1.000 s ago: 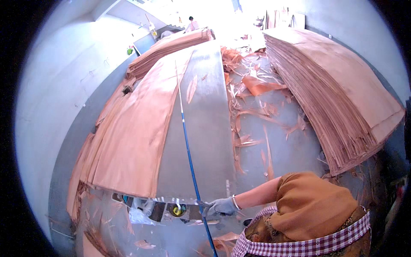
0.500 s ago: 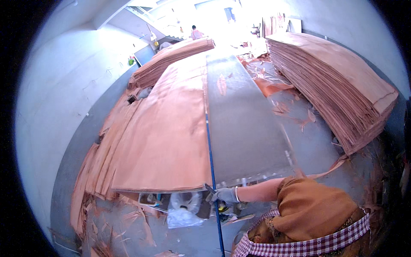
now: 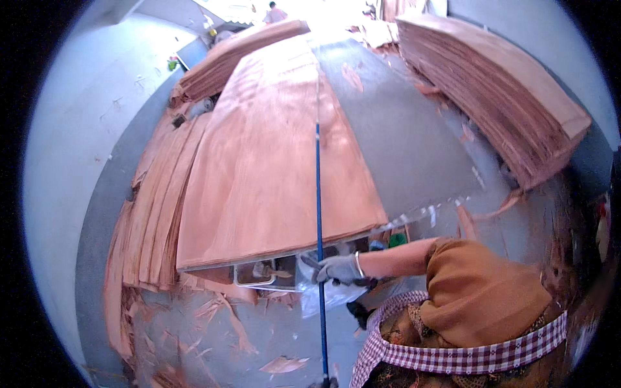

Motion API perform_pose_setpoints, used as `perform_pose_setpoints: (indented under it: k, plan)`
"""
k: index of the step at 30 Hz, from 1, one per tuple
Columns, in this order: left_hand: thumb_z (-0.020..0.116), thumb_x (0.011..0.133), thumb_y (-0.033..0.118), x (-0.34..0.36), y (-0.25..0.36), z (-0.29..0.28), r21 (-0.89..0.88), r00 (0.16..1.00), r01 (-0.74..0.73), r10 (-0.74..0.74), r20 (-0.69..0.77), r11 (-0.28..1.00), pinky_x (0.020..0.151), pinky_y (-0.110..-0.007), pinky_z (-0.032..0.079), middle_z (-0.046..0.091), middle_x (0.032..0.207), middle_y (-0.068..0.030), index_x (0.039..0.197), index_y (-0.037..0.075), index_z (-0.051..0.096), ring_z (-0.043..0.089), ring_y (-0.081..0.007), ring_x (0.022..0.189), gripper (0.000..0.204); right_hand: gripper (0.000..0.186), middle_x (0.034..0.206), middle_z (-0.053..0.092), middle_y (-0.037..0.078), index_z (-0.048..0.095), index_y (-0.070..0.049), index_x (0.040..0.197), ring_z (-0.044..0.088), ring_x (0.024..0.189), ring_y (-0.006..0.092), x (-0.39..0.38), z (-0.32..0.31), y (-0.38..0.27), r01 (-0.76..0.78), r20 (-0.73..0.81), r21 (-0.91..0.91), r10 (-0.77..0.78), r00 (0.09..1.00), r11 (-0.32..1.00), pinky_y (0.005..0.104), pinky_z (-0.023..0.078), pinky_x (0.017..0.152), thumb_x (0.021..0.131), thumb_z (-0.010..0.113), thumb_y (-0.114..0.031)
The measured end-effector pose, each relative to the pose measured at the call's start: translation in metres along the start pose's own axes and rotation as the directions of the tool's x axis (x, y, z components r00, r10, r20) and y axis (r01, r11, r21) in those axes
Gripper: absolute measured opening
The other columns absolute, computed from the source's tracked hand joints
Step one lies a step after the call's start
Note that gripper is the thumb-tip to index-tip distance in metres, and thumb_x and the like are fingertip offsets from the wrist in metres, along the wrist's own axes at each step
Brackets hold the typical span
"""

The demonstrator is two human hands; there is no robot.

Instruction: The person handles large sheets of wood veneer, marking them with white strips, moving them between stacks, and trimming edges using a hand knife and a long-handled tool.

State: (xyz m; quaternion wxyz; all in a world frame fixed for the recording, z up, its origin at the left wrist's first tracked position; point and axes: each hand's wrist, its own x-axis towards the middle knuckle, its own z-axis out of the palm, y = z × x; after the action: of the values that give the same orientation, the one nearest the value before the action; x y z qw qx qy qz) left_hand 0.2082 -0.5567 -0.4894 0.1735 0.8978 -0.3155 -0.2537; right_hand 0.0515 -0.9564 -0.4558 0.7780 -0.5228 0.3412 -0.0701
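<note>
A long thin blue pole [image 3: 318, 194] runs away from me, its upper length over a wide reddish-brown wood veneer sheet [image 3: 272, 174]. My right hand [image 3: 341, 269], in a grey glove, reaches in from the right and is closed round the pole just off the sheet's near edge. A small dark blade-like piece shows beside its fingers; I cannot tell what it is. At the lower edge, a dark grey sliver of my left hand [image 3: 331, 383] appears closed round the pole's near end. A grey board surface [image 3: 414, 149] lies right of the sheet.
Tall veneer stacks stand at the right [image 3: 491, 97] and far left [image 3: 239, 58]. Narrow veneer strips [image 3: 158, 200] lean along the table's left side. Below the near edge are a white-rimmed tray [image 3: 253, 282] and clear plastic bag [image 3: 314, 297]. Scraps [image 3: 284, 365] litter the floor. A person [image 3: 275, 13] is far off.
My view has tilted down and turned. The pole, which lay along the seam between veneer and grey board, now crosses over the veneer, left of its right edge. My right hand stays on it.
</note>
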Motion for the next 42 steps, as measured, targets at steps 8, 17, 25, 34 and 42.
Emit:
perform_pose_setpoints:
  k: [8, 17, 25, 34, 42]
  plan:
    - [0.069, 0.079, 0.031, 0.154, 0.035, -0.041, -0.282, 0.995, -0.043, 0.068, 0.079, 0.959, 0.059, -0.033, 0.044, 0.063, 0.075, -0.0126, 0.109, -0.002, 0.06, 0.054, -0.0205, 0.062, 0.045, 0.016, 0.093, 0.061, 0.009, 0.062, -0.003, 0.089, 0.055, 0.089, 0.013, 0.061, -0.054, -0.046, 0.218, -0.094, 0.192, -0.203, 0.975, 0.957, 0.0308, 0.044, 0.082, 0.074, 0.058, -0.004]
    - [0.06, 0.085, 0.018, 0.278, 0.11, -0.114, -0.683, 0.98, -0.019, 0.148, 0.132, 0.73, 0.037, -0.024, 0.027, 0.042, 0.054, 0.0017, 0.073, 0.004, 0.048, 0.037, -0.0068, 0.042, 0.022, 0.043, 0.092, 0.064, 0.014, 0.061, -0.007, 0.101, 0.061, 0.081, 0.0241, -0.058, -0.142, -0.038, -0.488, -0.898, -0.332, -0.113, 0.424, 0.807, 0.0342, 0.047, 0.071, 0.073, 0.067, -0.039]
    - [0.059, 0.085, 0.016, 0.388, 0.128, -0.146, -0.644, 0.948, 0.103, 0.12, 0.294, 0.758, 0.033, -0.022, 0.026, 0.041, 0.053, 0.0024, 0.081, 0.006, 0.048, 0.036, -0.0063, 0.039, 0.016, 0.046, 0.1, 0.063, 0.017, 0.06, -0.004, 0.101, 0.06, 0.094, 0.0318, -0.035, -0.08, -0.026, -0.557, -0.982, -0.111, -0.007, 0.187, 0.823, 0.0381, 0.046, 0.079, 0.07, 0.07, -0.036]
    - [0.058, 0.085, 0.017, 0.428, 0.114, -0.136, -0.619, 0.851, 0.235, 0.149, 0.504, 0.749, 0.038, -0.022, 0.032, 0.043, 0.058, 0.0005, 0.092, 0.004, 0.052, 0.041, -0.0084, 0.045, 0.015, 0.044, 0.109, 0.06, 0.02, 0.052, -0.01, 0.118, 0.057, 0.101, 0.036, -0.042, -0.086, -0.035, -0.63, -0.971, -0.24, -0.197, 0.138, 0.739, 0.0416, 0.046, 0.083, 0.076, 0.059, -0.016]
    - [0.057, 0.086, 0.022, 0.421, 0.119, -0.118, -0.635, 0.815, 0.216, 0.222, 0.536, 0.742, 0.036, -0.023, 0.031, 0.046, 0.055, -0.0001, 0.079, 0.009, 0.049, 0.041, -0.011, 0.039, 0.017, 0.022, 0.096, 0.062, 0.021, 0.057, -0.007, 0.097, 0.059, 0.094, 0.0371, -0.042, -0.09, -0.058, -0.708, -0.978, -0.206, -0.154, 0.137, 0.675, 0.0441, 0.046, 0.078, 0.076, 0.054, -0.015]
